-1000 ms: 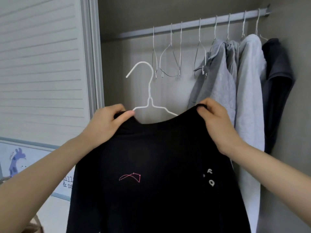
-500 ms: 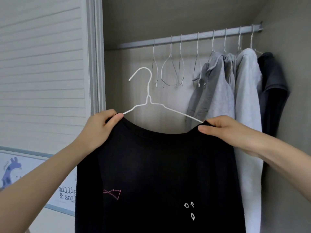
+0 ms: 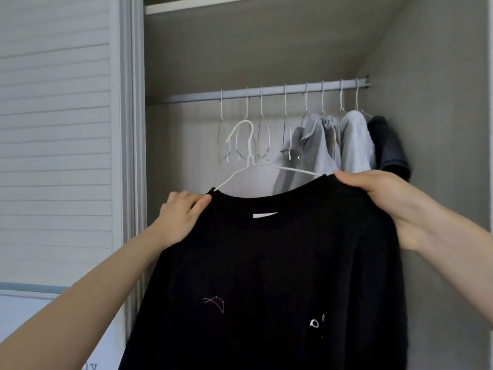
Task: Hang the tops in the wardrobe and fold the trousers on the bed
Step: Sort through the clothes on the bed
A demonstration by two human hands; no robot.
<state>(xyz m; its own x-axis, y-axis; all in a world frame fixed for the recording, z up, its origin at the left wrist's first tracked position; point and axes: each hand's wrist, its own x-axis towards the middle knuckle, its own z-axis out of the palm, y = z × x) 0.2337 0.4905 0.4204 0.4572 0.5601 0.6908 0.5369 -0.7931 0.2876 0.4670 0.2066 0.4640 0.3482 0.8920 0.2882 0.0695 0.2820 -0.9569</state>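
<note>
A black top (image 3: 266,263) sits on a white wire hanger (image 3: 249,158) and is held up in front of the open wardrobe (image 3: 440,129), below the level of the rail (image 3: 266,92). The hanger's hook points up and curls to the left, not yet on the rail; its two arms run down into the neckline of the top and disappear under the fabric at each shoulder. A small white label shows just inside the collar, and the front of the top carries a thin pinkish line drawing and a few small white marks lower down.

The left hand (image 3: 181,217) grasps the left shoulder of the top, thumb laid over the fabric near the collar and fingers curled behind it. The right hand (image 3: 386,198) grips the right shoulder, fingers folded over the upper edge of the cloth. Both forearms reach up from the bottom corners of the view.

On the rail hang several empty wire hangers (image 3: 256,134) toward the left, directly behind the raised hook. To their right hang a grey hooded top (image 3: 317,148), a pale grey top (image 3: 356,142) and a dark grey top (image 3: 392,150), pressed close together against the right wall of the wardrobe. A white slatted door (image 3: 53,129) fills the left side of the view
</note>
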